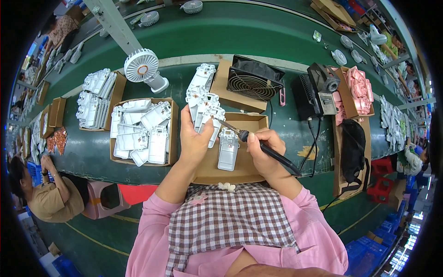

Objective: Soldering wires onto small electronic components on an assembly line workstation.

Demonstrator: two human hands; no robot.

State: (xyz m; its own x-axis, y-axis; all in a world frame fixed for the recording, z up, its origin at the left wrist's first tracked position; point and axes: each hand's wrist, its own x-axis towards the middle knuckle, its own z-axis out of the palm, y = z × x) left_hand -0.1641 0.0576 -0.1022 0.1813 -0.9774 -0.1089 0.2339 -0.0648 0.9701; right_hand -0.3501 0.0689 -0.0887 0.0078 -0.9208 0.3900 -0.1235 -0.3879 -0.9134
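My left hand [193, 141] is wrapped round the lower part of a fanned stack of white plastic housings [199, 94] with small copper-coloured spots. In my right hand [267, 154] is a soldering iron [282, 161] with a black handle. Its metal tip points up and left, at the nearest housing of the stack; whether it touches I cannot tell. Below the tip, a single white housing [227, 154] lies in an open cardboard box [254, 121] directly in front of me.
A cardboard box [174, 131] of white housings stands at left, with more stacked housings [96, 99] behind. A small white fan [142, 65], a black grilled fan [254, 83], a black soldering station [308, 97] and pink housings [357, 87] surround the work area. A co-worker [55, 194] sits at left.
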